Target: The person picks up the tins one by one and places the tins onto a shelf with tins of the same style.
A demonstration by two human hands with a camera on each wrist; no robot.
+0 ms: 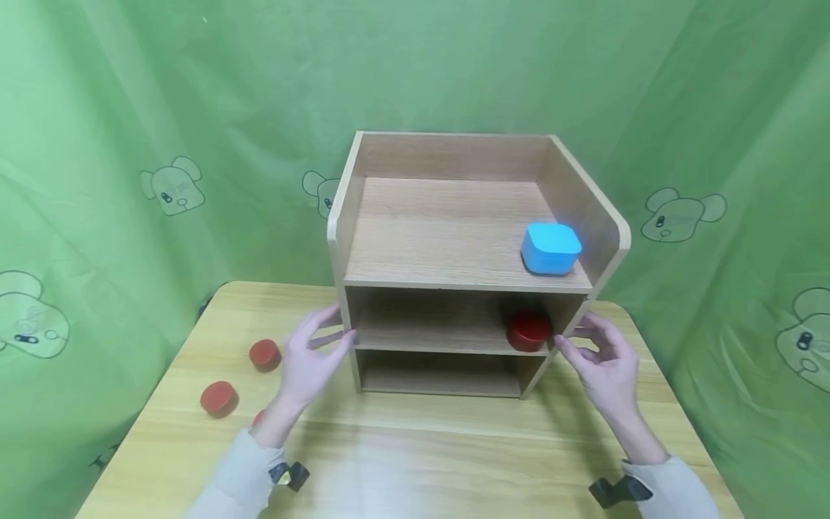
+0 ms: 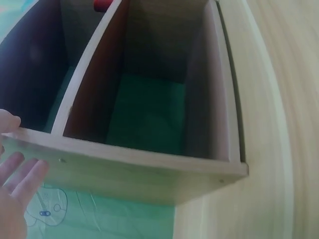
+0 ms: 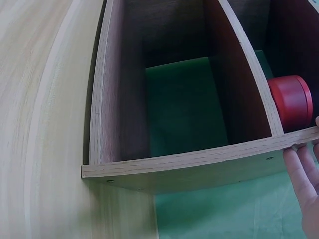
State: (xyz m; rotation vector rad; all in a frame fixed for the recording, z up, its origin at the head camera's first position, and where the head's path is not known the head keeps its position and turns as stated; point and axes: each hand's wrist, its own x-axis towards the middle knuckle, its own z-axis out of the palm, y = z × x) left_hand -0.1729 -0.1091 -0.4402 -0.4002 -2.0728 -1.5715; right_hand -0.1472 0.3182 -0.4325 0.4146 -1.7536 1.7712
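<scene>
A small wooden shelf (image 1: 447, 231) with an open top tier and two tiers below stands between my hands. My left hand (image 1: 310, 357) holds its left side panel, thumb at the front edge and fingers along the outer face. On the opposite side panel, my right hand (image 1: 606, 364) has the same hold; in the right wrist view some of its fingers (image 3: 301, 172) touch the outer face. A blue lidded box (image 1: 551, 249) sits at the right of the top tier. Below it, a round red container (image 1: 529, 331) rests at the right of the middle tier.
Several round red containers lie on the wooden table (image 1: 415, 461) to the left: one (image 1: 265, 355) farther back, one (image 1: 219, 398) nearer, another (image 1: 259, 417) partly behind my left wrist. A green curtain (image 1: 454, 65) with mouse-like drawings hangs behind and at both sides.
</scene>
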